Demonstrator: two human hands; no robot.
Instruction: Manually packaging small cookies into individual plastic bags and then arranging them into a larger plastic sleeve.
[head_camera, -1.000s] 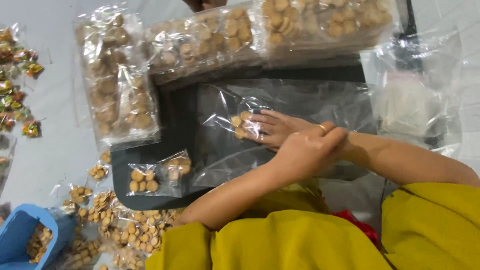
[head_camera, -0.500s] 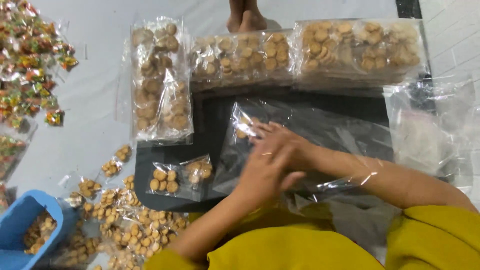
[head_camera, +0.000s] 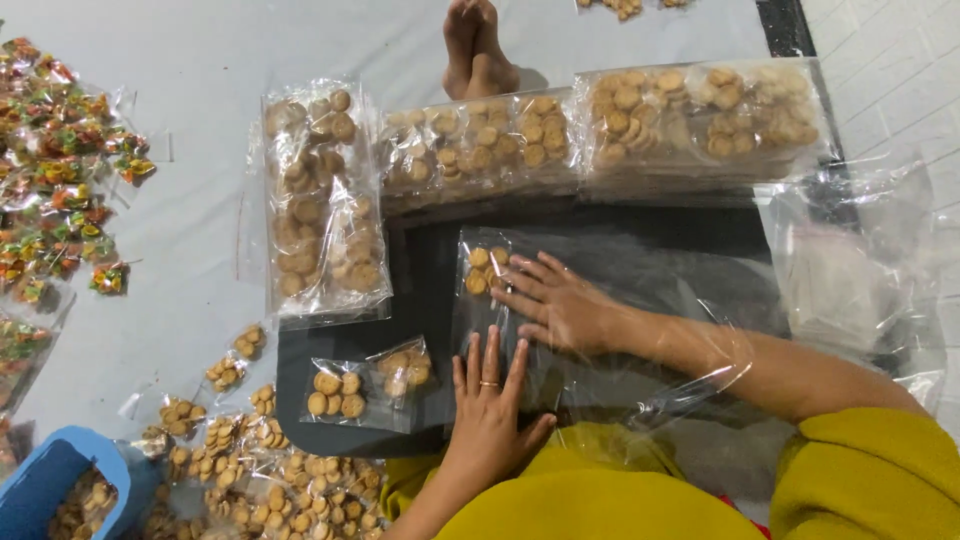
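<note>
Clear bag (head_camera: 610, 300) is lying flat on the black mat (head_camera: 420, 260), biscuits (head_camera: 482, 270) sitting in its 9 o'clock end. Right hand (head_camera: 560, 305), inside it, is resting beside them, grip wide, holding nothing. Left hand (head_camera: 490, 400) is pressing flat at 6 o'clock, grip wide. Filled packs (head_camera: 325, 205) are lying at 10 o'clock.

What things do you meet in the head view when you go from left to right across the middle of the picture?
Colourful candy packets → tall pack of biscuits → right hand inside a clear bag → pile of empty clear bags.
</note>
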